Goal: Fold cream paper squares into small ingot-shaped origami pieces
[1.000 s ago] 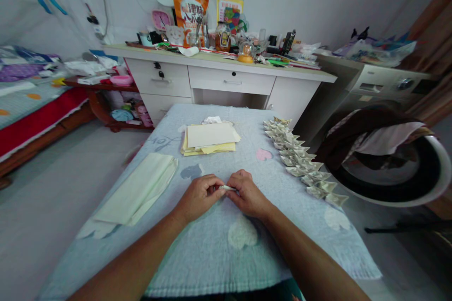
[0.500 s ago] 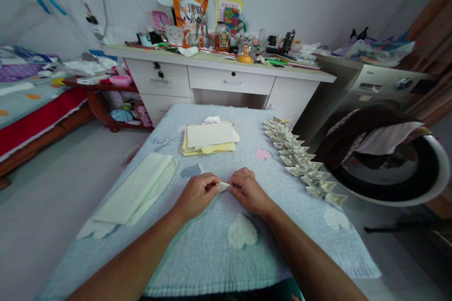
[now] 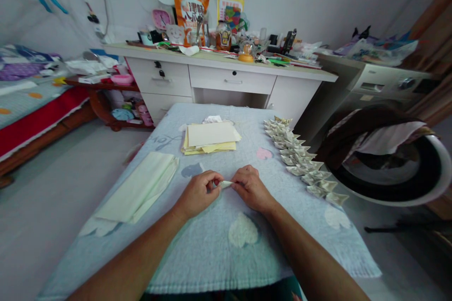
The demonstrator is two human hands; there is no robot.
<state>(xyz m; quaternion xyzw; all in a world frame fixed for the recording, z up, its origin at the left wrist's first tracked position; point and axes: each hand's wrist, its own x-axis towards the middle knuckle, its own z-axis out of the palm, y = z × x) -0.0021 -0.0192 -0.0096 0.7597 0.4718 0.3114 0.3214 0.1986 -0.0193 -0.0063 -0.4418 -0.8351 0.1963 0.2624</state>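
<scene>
Between my hands is a small piece of folded paper (image 3: 225, 184), pale and narrow, with pointed ends. My left hand (image 3: 200, 191) pinches its left end between thumb and fingers. The right end is gripped by my right hand (image 3: 251, 189), fingers curled and thumb beneath. Both hands rest low over the cloth-covered table (image 3: 197, 254). Beyond them lies a stack of cream and yellow paper sheets (image 3: 211, 135). A larger pale green folded sheet (image 3: 141, 188) lies to the left. On the right, several folded paper boats (image 3: 296, 155) stand in a long row.
A white desk (image 3: 229, 80) cluttered with a jar (image 3: 223, 36), an orange bag (image 3: 190, 9) and small items stands behind the table. At right is a washing machine (image 3: 383, 84), its door open with cloth hanging out. A bed (image 3: 38, 103) is at far left.
My left fingers have lifted and loosened slightly on the folded paper, so more of it shows. My right hand has shifted a little. The other things stay put apart from a slight view shift.
</scene>
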